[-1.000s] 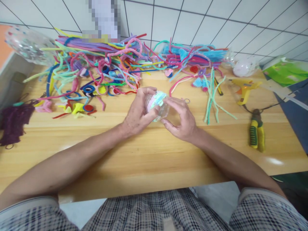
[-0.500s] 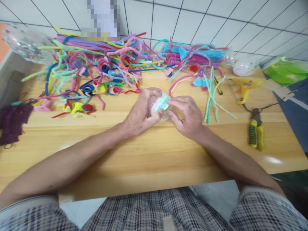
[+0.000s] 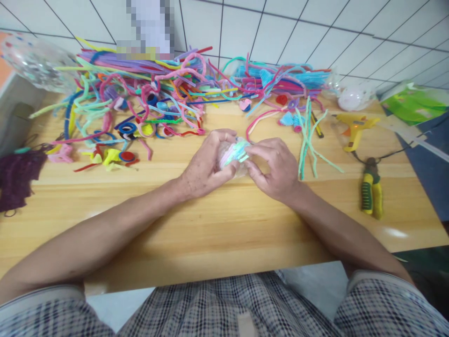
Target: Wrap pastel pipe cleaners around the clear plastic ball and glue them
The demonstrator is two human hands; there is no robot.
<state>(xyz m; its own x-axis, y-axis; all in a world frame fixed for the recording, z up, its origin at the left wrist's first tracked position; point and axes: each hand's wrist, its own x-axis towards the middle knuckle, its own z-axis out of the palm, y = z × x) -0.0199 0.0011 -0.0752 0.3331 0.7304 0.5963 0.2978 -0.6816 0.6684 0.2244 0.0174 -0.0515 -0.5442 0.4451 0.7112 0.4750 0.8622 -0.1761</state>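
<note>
Strips (image 3: 235, 151) on a clear round piece (image 3: 240, 172), worked with both our hands

Pastel strips in pink, mint and blue lie across the clear round piece, which sits near the middle of our view, above the bare wood. Whether it touches the surface (image 3: 210, 238) we cannot tell. At its 9 o'clock our left hand (image 3: 205, 164) cradles it, fingers curled over the far side and thumb pressed along the near side. At its 3 o'clock our right hand (image 3: 275, 166) appears to pinch the edge of the strips between thumb and forefinger; the exact contact is blurred.

We judge the step in hand to be fitting or adjusting the strips against the piece. The next move calls for a steady left hold and light, precise pressure from the right fingers.

Farther out, just before 3 o'clock, lie loose mint stems (image 3: 307, 140), then a yellow glue gun (image 3: 356, 128); pliers (image 3: 372, 192) rest just past 3. Tangled fuzzy stems (image 3: 143, 100) spread toward 10 o'clock, and a blue bundle (image 3: 317, 79) lies between 1 and 2.
</note>
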